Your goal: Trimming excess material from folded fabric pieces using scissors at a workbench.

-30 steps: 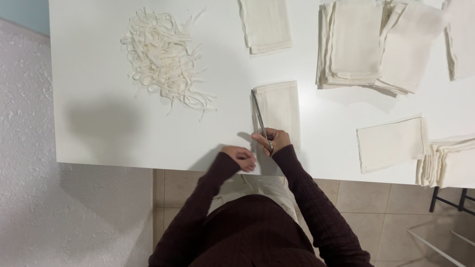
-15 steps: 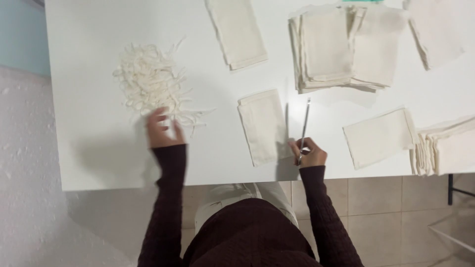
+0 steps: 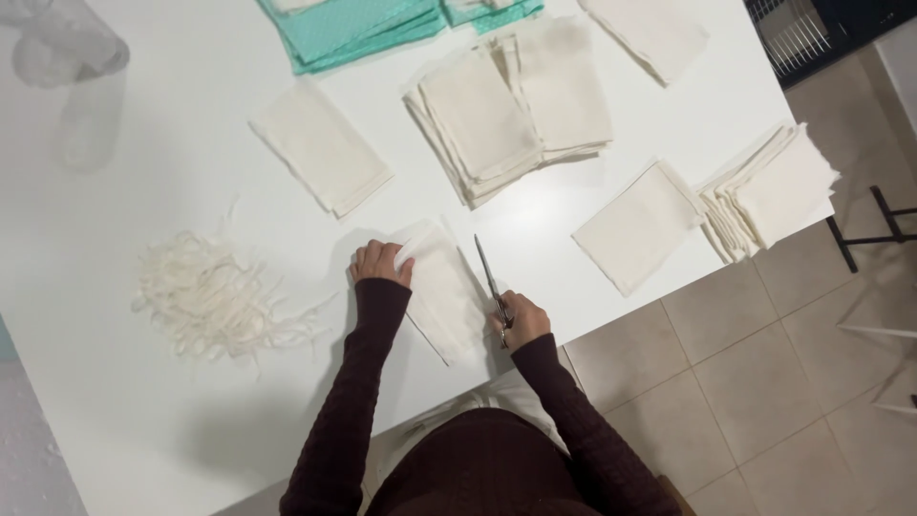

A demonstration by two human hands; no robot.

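While resting on the white table (image 3: 115,449), folded cream cloth (image 3: 441,287) held at its upper left corner by left hand (image 3: 380,263), fingers curled down and pinching the edge. Closed around the handles of scissors (image 3: 491,284), right hand (image 3: 519,320) lying on the tabletop just beside the cloth's right edge, blades shut and pointing away from the body. Cloth positioned between both hands, close to the table's near edge, tilted slightly to the left.

Heap of thin cream strips (image 3: 205,298) left of the sleeve, apart from the cloth. Further back, single folded cream piece (image 3: 322,150), fanned stack of cream pieces (image 3: 511,115), and teal fabric stack (image 3: 349,27) at the far edge. To the right, another folded piece (image 3: 638,225) and a thick pile (image 3: 774,189) hanging near the table corner.

Best handled, by the look of it, with the cloth flattened and its layers squared before any cutting: pinching only one corner likely to let the layers slide. Safer with the holding fingers kept well clear of the blade line, and with the edge to be trimmed turned toward the scissors rather than the wrist twisted. Long, even closes likely to give cleaner strips than short snips.
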